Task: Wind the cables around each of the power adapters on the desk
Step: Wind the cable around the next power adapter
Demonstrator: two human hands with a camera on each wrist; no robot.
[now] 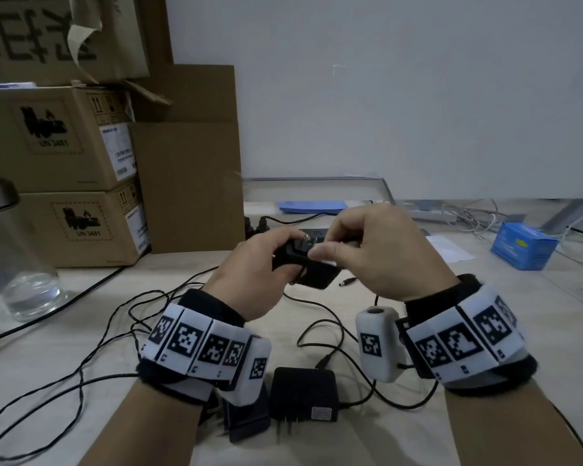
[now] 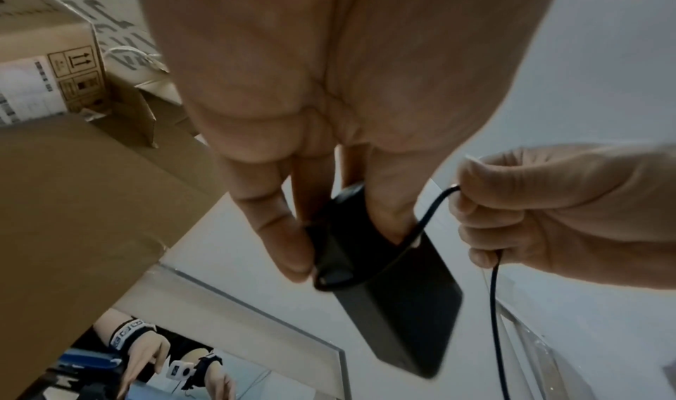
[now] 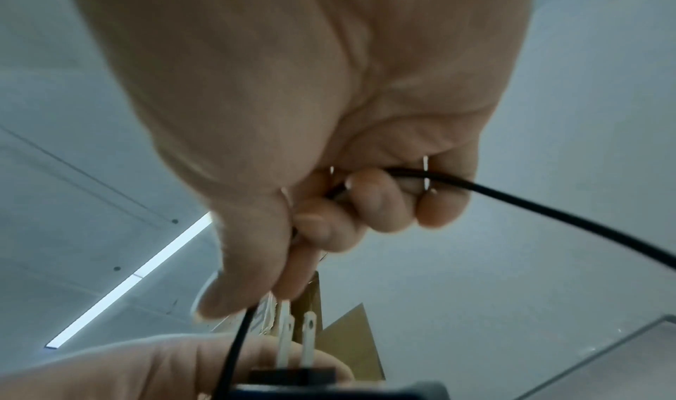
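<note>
The left hand (image 1: pixel 256 264) grips a black power adapter (image 2: pixel 384 276) above the worktop (image 1: pixel 485 348); the right hand (image 1: pixel 381 250), just beside it, pinches its cable (image 3: pixel 530 204), apparently looped once around.

A plain white wall (image 1: pixel 384 95) rises behind the pale wood-grain desk (image 1: pixel 519 331). Stacked brown cardboard boxes (image 1: pixel 64 146) stand at the desk's far left against the wall. A clear acrylic panel (image 1: pixel 317 188) leans at the wall's foot. Overhead, a long strip ceiling light (image 3: pixel 128 285) glows in the grey ceiling.
</note>
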